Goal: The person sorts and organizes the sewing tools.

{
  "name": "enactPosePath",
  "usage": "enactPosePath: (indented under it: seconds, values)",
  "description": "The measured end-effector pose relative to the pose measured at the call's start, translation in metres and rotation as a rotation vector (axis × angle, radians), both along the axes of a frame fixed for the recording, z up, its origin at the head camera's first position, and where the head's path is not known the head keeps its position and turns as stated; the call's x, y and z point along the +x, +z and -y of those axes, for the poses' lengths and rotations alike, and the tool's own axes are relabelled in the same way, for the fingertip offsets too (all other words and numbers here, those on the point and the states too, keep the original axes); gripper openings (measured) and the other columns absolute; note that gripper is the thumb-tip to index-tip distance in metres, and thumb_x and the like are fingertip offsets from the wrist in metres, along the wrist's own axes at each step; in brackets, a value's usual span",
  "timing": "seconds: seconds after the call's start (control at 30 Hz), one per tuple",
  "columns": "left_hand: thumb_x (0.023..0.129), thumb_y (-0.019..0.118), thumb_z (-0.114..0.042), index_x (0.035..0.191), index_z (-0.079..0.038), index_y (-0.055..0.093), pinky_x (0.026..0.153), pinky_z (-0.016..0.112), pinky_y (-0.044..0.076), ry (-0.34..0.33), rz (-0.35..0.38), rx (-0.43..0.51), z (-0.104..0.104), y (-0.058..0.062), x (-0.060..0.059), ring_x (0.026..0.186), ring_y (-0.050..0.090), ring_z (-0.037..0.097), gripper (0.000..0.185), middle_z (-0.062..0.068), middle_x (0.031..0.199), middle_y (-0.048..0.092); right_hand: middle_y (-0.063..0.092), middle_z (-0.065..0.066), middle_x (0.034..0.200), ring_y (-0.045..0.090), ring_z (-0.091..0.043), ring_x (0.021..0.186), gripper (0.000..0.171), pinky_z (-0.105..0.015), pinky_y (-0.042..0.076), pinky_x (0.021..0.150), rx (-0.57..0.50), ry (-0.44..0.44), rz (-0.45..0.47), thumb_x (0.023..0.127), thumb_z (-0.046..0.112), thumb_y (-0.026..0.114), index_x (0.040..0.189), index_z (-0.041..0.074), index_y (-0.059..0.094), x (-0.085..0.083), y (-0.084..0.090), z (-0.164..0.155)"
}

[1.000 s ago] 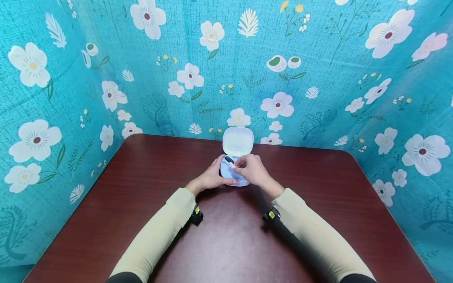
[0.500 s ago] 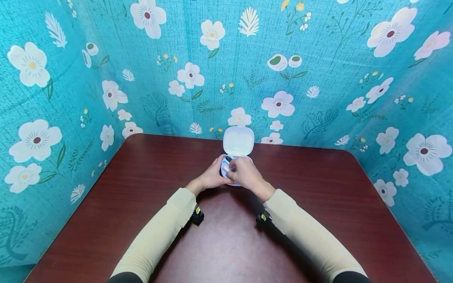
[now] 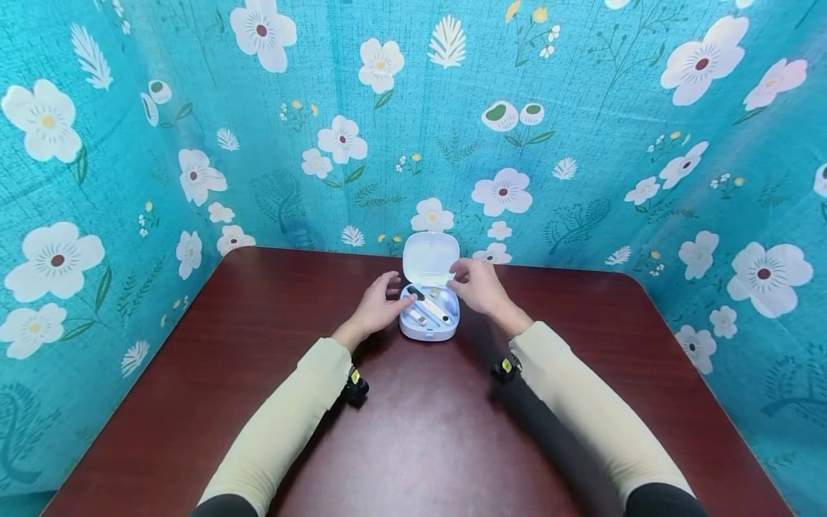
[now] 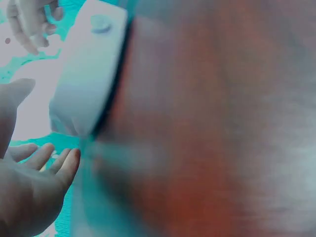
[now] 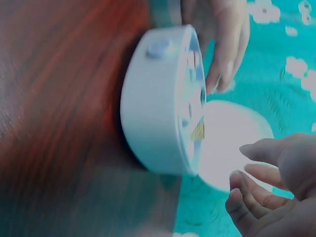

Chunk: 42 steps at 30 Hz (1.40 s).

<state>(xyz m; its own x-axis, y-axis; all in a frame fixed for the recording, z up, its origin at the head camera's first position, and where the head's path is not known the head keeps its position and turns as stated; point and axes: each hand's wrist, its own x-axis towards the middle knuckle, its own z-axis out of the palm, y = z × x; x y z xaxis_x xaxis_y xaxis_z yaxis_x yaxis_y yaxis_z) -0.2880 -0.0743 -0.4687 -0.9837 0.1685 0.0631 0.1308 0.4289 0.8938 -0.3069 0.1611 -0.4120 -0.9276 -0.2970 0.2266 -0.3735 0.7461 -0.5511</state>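
The white case sits at the table's far middle, lid raised. Both hands have released it: left hand rests relaxed against its left wall; right hand now hovers, fingers loose, beside the lid, holding nothing. Contents are seated.

The case sits on the table, lid up behind it, left hand left, right hand right.

Pale lavender case (lid upright), mid-table
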Motion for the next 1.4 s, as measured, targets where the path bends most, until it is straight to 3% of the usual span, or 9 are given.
enactPosePath:
  seconds: [0.17, 0.27, 0.53, 0.77, 0.97, 1.4]
  values:
    - [0.099, 0.070, -0.025, 0.148, -0.001, 0.047, 0.100, 0.044, 0.051, 0.083, -0.088, -0.018, 0.000, 0.015, -0.012, 0.120, 0.062, 0.030, 0.060, 0.014, 0.140, 0.058, 0.071, -0.019, 0.102, 0.068, -0.034, 0.094, 0.031, -0.048, 0.055, 0.081, -0.067, -0.097, 0.030, 0.094, 0.010, 0.071, 0.121, -0.005, 0.065, -0.016, -0.003, -0.010]
    - [0.099, 0.070, -0.024, 0.148, -0.002, 0.048, 0.096, 0.041, 0.053, 0.105, -0.099, -0.044, -0.001, 0.024, -0.019, 0.113, 0.065, 0.027, 0.058, 0.013, 0.139, 0.059, 0.069, -0.021, 0.110, 0.068, -0.035, 0.099, 0.035, -0.048, 0.055, 0.084, -0.088, -0.120, 0.036, 0.095, 0.011, 0.070, 0.126, -0.005, 0.061, -0.024, -0.003, -0.011]
    - [0.100, 0.068, -0.025, 0.150, -0.005, 0.046, 0.095, 0.041, 0.053, 0.082, -0.057, -0.091, -0.007, 0.041, -0.028, 0.112, 0.063, 0.027, 0.059, 0.014, 0.143, 0.057, 0.063, -0.024, 0.128, 0.071, -0.039, 0.094, 0.046, -0.038, 0.060, 0.071, -0.199, -0.053, 0.141, 0.098, 0.009, 0.063, 0.141, -0.005, 0.052, -0.039, 0.000, -0.011]
    - [0.100, 0.069, -0.026, 0.151, -0.006, 0.045, 0.098, 0.041, 0.052, 0.068, -0.012, -0.069, -0.007, 0.044, -0.030, 0.118, 0.063, 0.026, 0.059, 0.014, 0.147, 0.053, 0.062, -0.022, 0.126, 0.072, -0.040, 0.097, 0.048, -0.042, 0.059, 0.079, -0.245, -0.046, 0.189, 0.097, 0.010, 0.066, 0.141, -0.003, 0.053, -0.039, 0.002, -0.010]
    - [0.100, 0.069, -0.028, 0.152, -0.007, 0.044, 0.099, 0.041, 0.052, 0.051, -0.021, -0.039, -0.005, 0.044, -0.027, 0.119, 0.063, 0.025, 0.061, 0.013, 0.148, 0.052, 0.062, -0.020, 0.125, 0.072, -0.035, 0.097, 0.045, -0.045, 0.059, 0.082, -0.255, -0.032, 0.160, 0.097, 0.013, 0.068, 0.137, -0.001, 0.054, -0.035, 0.004, -0.012]
    - [0.104, 0.060, -0.038, 0.147, -0.010, 0.047, 0.103, 0.041, 0.049, 0.017, -0.049, 0.026, -0.001, 0.040, -0.015, 0.122, 0.060, 0.026, 0.052, 0.012, 0.140, 0.055, 0.065, -0.023, 0.116, 0.072, -0.044, 0.093, 0.046, -0.048, 0.059, 0.080, -0.396, 0.009, 0.096, 0.104, 0.032, 0.063, 0.128, -0.006, 0.055, -0.022, -0.006, -0.012]
